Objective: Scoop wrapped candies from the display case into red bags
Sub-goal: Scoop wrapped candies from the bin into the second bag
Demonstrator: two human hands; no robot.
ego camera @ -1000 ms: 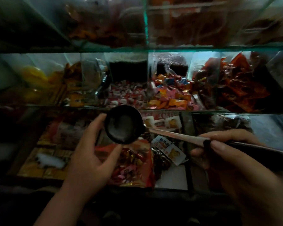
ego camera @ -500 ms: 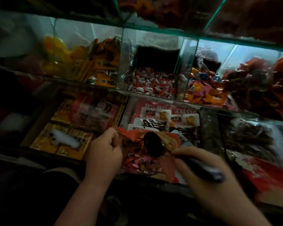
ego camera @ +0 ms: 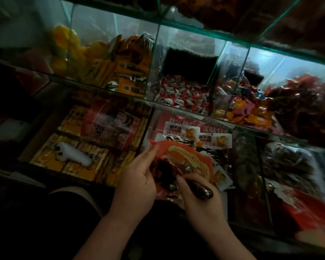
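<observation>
The bag (ego camera: 192, 156) is held open low before the case (ego camera: 153, 62), its rim pinched by the left hand's (ego camera: 137, 182) fingers. The scoop (ego camera: 201, 189) is dipped into the bag, its handle gripped by the right hand's (ego camera: 202, 201) curled fingers. Candies (ego camera: 178, 94) are heaped in a compartment behind.

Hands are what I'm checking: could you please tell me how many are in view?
2. The left hand pinches the edge of the red bag at centre; the right hand, beside it, grips the handle of the scoop. None seems hidden.
</observation>
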